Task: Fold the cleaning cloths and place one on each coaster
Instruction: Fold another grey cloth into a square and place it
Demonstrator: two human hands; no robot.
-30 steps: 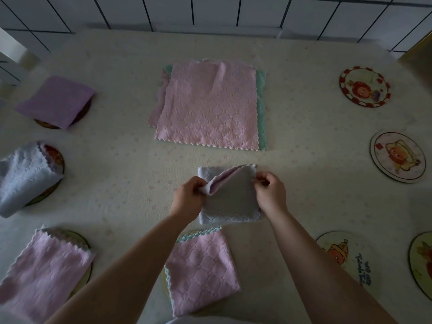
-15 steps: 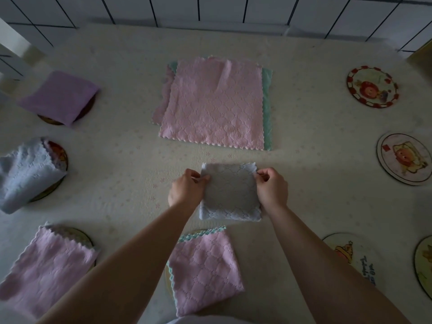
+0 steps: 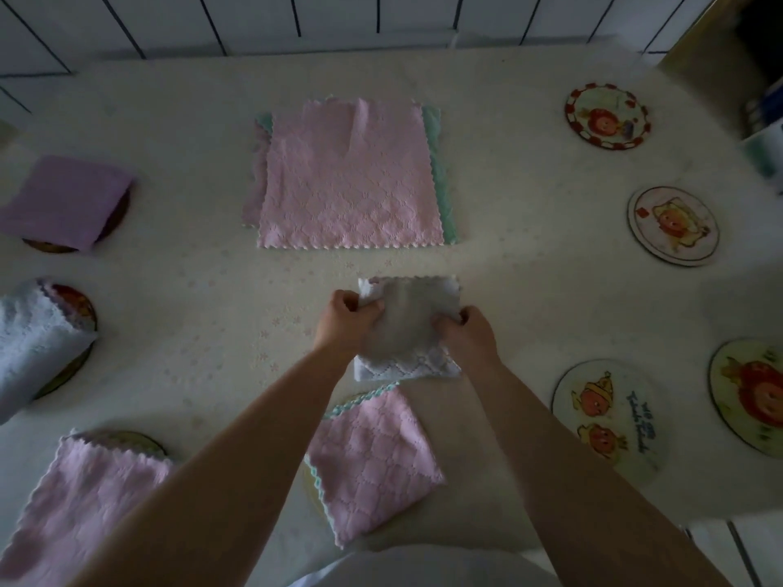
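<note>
- At the near edge of the table (image 3: pixel 529 290), a folded pink cloth (image 3: pixel 373 459) with a green scalloped border lies over a coaster that is almost wholly hidden beneath it; both forearms cross above it, and the left one covers its left corner.
- Near the near left corner, another pink folded cloth (image 3: pixel 84 502) covers a coaster (image 3: pixel 140 440), only a sliver of rim showing; the frame cuts off the cloth's near side.
- Just beyond the first pink cloth, toward the table's middle, lies the small folded grey-blue cloth (image 3: pixel 406 328). The left hand (image 3: pixel 345 322) has its fingers curled round the cloth's far left corner, and the right hand (image 3: pixel 470 336) pinches its right edge (the fingertips are tucked into the fabric and hard to make out).
- Along the right edge sit four bare picture coasters: one cut off by the frame (image 3: pixel 750 396), one near the right forearm (image 3: pixel 610 421), one farther back (image 3: pixel 673 224), and the farthest (image 3: pixel 606 116) near the far right corner.
- Along the left edge, a pale blue cloth (image 3: pixel 34 345) half covers a coaster (image 3: pixel 78 305); farther back a lilac cloth (image 3: pixel 63 201) hides nearly all of another.
- Past the middle, a stack of unfolded cloths (image 3: pixel 347 175) lies flat, pink on top, green edges peeking out.
- A tiled wall (image 3: pixel 254 19) stands behind the far edge.
</note>
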